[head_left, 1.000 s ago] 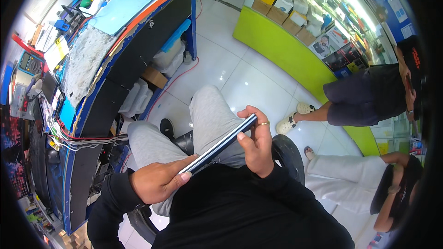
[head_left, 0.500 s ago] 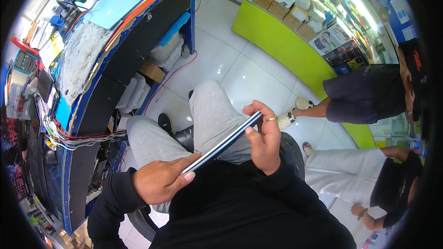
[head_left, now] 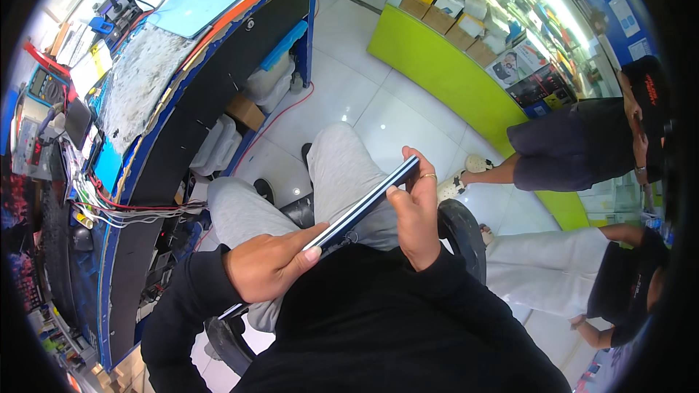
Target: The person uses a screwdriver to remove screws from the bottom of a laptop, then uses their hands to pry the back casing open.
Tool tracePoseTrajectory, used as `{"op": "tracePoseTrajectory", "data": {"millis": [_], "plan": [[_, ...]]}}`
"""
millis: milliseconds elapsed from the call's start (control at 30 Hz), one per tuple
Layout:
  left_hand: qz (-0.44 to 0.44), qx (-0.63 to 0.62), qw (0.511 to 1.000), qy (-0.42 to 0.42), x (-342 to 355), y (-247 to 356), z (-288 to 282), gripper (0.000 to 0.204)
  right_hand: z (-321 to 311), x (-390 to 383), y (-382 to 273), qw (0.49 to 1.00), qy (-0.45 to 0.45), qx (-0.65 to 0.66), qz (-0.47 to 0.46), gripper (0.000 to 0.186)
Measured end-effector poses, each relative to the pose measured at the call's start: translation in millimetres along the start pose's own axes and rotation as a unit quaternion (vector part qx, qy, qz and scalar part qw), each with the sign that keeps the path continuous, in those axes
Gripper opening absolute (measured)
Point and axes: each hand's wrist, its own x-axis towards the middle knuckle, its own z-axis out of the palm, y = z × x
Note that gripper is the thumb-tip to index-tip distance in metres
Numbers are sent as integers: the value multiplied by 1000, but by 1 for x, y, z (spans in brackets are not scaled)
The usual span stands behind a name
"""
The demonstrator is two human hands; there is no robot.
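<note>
Between my two hands, above my lap, a slim flat device [head_left: 364,204] is tilted and seen nearly edge-on. It has a dark face and a pale edge, and its kind cannot be made out. My left hand [head_left: 266,268] grips its lower left part, thumb on the near side and fingers on the far side. My right hand [head_left: 417,217] is wrapped round its upper right end, with a ring on one finger. Beneath my left sleeve a narrow pale-edged strip [head_left: 233,311] lines up with the device; whether it belongs to it I cannot tell.
A cluttered workbench [head_left: 149,76] stands at the left, with a blue mat [head_left: 207,4], a multimeter [head_left: 46,86] and cables [head_left: 145,212]. Far right is a green display counter [head_left: 437,65]. Two people stand at the right, one in dark shorts [head_left: 561,145], one in pale trousers [head_left: 550,269].
Both hands stay on the device. My left hand has moved up and right with it, and the right end has risen slightly. The strip under my left sleeve has come into sight.
</note>
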Motion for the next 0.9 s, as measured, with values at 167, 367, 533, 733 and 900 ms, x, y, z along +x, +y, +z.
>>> {"op": "tracePoseTrajectory", "data": {"millis": [167, 367, 533, 733, 900], "plan": [[26, -7, 1000, 3, -4, -7, -1, 60, 15, -9, 7, 999, 35, -13, -21, 74], [45, -9, 999, 2, -14, -11, -1, 62, 22, -19, 8, 997, 50, -29, -52, 77], [29, -3, 999, -14, -11, -8, -5, 63, 8, -16, 4, 984, 50, -133, -111, 69], [15, 18, 1000, -20, -6, -2, -7, 63, -6, 1, 2, 989, 80, -93, -87, 44], [3, 16, 999, -30, -2, 3, -10, 62, -15, 10, -5, 993, 89, -61, -41, 30]]}}
